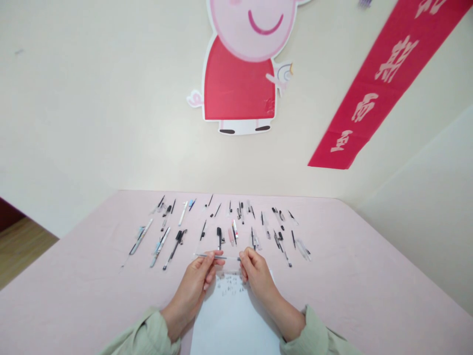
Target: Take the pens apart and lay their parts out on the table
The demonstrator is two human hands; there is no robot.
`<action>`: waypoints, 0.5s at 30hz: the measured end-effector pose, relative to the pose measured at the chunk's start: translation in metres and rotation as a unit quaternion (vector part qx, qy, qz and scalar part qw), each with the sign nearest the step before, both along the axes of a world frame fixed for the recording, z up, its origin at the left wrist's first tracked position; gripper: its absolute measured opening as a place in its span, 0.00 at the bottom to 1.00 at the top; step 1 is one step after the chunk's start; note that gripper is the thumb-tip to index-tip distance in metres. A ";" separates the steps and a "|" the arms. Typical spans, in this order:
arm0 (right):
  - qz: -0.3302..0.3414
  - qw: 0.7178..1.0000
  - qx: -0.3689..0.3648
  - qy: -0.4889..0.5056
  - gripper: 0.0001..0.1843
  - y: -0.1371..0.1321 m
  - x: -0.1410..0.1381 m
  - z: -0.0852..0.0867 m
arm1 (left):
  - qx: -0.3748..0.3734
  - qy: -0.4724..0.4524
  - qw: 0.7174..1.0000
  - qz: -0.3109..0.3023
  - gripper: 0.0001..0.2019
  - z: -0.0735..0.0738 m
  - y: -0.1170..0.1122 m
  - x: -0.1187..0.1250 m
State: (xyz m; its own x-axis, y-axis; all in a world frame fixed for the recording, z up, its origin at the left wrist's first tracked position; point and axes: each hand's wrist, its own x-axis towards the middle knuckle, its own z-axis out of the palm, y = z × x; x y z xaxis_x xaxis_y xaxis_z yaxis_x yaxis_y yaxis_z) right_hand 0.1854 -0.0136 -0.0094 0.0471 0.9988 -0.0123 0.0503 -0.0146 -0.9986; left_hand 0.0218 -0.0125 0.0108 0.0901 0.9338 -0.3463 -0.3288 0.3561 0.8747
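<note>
My left hand (195, 281) is closed, its thumb and fingers pinching a thin pen refill (229, 258) with a dark stretch along its length. The refill lies nearly level, and one end sticks out past the left thumb. At its other, dark end, my right hand (258, 276) pinches with thumb and forefinger. Both hands are above the top of a white sheet of paper (232, 325), which carries small dark specks (229, 284); whether these are marks or tiny parts I cannot tell. Just beyond the hands lies a black-capped pen piece (219, 235).
Rows of taken-apart pens spread over the pink tablecloth (92, 276), among them a black pen (173, 250), a white pen barrel (183, 214) and clear barrels (303, 250). Behind the table rises a wall with a pig cutout (240, 88) and a red banner (369, 98).
</note>
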 end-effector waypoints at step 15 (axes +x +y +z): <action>0.026 0.994 -0.075 0.069 0.30 0.005 0.002 0.004 | 0.017 0.007 0.999 -0.038 0.30 0.005 0.000 0.000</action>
State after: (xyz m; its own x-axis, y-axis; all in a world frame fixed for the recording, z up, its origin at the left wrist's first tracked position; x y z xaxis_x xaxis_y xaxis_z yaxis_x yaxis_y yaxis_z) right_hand 0.1875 -0.0086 -0.0055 -0.0180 0.9863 -0.1640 -0.0833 -0.1649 -0.9828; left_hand 0.0221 -0.0122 0.0157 0.1569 0.9357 -0.3159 -0.2904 0.3494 0.8908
